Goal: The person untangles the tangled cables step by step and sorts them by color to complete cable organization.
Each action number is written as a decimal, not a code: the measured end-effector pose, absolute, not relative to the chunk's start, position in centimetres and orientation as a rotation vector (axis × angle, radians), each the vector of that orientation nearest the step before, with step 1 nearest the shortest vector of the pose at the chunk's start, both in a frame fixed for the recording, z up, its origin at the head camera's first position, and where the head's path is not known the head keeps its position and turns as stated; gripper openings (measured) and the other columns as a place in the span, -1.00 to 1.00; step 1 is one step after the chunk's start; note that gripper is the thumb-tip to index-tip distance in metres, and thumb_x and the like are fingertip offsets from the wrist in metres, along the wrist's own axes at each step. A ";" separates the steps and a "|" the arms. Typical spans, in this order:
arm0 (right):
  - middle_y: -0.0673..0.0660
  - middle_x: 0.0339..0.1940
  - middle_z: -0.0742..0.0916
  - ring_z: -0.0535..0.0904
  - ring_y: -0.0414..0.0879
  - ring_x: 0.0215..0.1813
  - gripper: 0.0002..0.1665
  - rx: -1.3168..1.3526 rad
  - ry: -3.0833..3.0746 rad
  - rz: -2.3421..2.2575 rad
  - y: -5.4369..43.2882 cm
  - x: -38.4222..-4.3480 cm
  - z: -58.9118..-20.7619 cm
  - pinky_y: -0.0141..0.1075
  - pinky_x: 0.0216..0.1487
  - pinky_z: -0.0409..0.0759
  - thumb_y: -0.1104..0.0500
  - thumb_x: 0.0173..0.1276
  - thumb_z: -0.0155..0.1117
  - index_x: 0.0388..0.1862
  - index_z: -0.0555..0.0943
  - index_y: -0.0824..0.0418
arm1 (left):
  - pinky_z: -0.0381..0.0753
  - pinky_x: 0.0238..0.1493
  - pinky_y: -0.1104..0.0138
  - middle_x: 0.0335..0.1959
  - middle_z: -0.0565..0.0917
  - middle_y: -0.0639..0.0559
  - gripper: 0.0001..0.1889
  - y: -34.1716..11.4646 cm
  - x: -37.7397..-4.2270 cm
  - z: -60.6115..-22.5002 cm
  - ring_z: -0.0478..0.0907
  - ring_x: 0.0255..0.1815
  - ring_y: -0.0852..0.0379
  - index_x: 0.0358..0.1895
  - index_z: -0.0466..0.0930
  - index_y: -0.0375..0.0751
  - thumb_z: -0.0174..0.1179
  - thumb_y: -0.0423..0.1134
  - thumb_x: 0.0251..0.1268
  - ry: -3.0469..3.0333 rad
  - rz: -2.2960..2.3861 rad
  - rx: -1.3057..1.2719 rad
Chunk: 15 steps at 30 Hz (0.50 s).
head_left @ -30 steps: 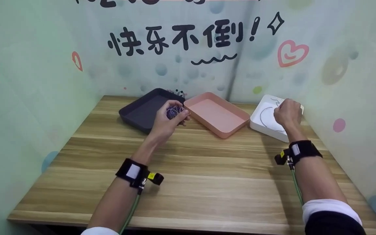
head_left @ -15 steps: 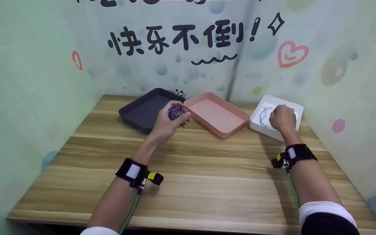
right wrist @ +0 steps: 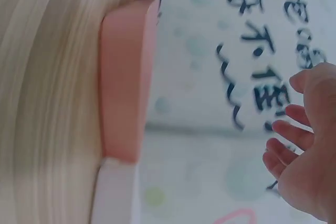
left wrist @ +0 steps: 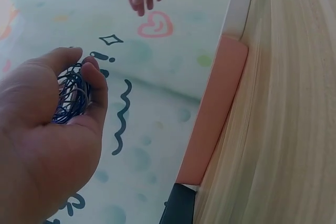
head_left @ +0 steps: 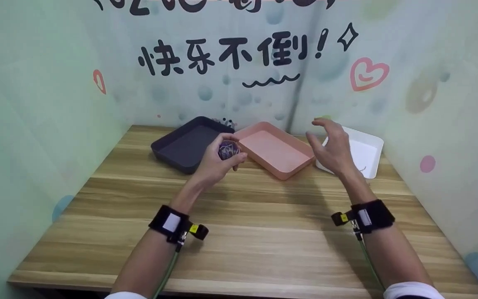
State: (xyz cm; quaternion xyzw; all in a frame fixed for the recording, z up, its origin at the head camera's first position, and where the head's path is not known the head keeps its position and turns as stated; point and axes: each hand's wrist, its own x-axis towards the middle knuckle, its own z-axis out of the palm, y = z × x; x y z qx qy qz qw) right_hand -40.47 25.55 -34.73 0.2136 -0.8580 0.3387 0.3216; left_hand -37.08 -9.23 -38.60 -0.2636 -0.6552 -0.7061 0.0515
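My left hand grips a tangled bundle of thin wires, dark blue with paler strands, above the table in front of the trays. Loops of the bundle show between thumb and curled fingers in the left wrist view. Raised near the white tray's left side, my right hand has its fingers spread and holds nothing. In the right wrist view that hand appears with fingers apart. Inside the white tray a short curved strand shows; my right hand covers the tray's left part.
At the back of the wooden table a dark grey tray, a pink tray and the white tray stand side by side. Printed walls close in the table at the back and both sides.
My right hand has lifted from the white tray, moved left and spread its fingers. The looped strand seen there before is no longer in sight. My left hand keeps its hold on the wires.
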 end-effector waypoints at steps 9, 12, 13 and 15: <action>0.33 0.27 0.83 0.74 0.27 0.37 -0.60 0.863 -2.189 0.928 17.8 -36.6 -33.4 0.18 0.43 0.71 0.16 0.64 0.47 0.32 0.74 0.33 | 0.75 -0.22 0.24 0.15 0.60 -0.13 -0.41 -8.9 -36.5 -38.6 0.64 -0.13 0.05 0.46 0.32 -0.13 0.46 -0.24 0.58 -2.181 -1.941 -0.811; 0.29 0.22 0.85 0.78 0.23 0.29 -0.60 0.920 -2.217 0.946 15.9 -36.0 -33.5 0.14 0.34 0.76 0.11 0.62 0.49 0.29 0.75 0.29 | 0.78 -0.22 0.23 0.20 0.60 -0.18 -0.39 -8.8 -36.4 -38.6 0.67 -0.12 0.01 0.47 0.30 -0.10 0.46 -0.25 0.58 -2.230 -1.862 -0.810; 0.27 0.19 0.86 0.78 0.21 0.25 -0.61 0.936 -2.227 0.955 15.4 -35.9 -33.5 0.12 0.30 0.77 0.10 0.62 0.49 0.27 0.75 0.27 | 0.78 -0.22 0.23 0.22 0.61 -0.19 -0.39 -8.8 -36.4 -38.6 0.68 -0.12 -0.01 0.47 0.30 -0.11 0.47 -0.25 0.57 -2.240 -1.831 -0.816; 0.26 0.12 0.87 0.79 0.19 0.16 -0.65 0.969 -2.238 0.986 14.4 -35.8 -33.7 0.11 0.20 0.79 0.11 0.62 0.50 0.22 0.76 0.28 | 0.77 -0.10 0.26 0.26 0.61 -0.18 -0.38 -8.6 -36.3 -38.6 0.70 -0.02 0.01 0.46 0.30 -0.12 0.48 -0.24 0.56 -2.254 -1.762 -0.832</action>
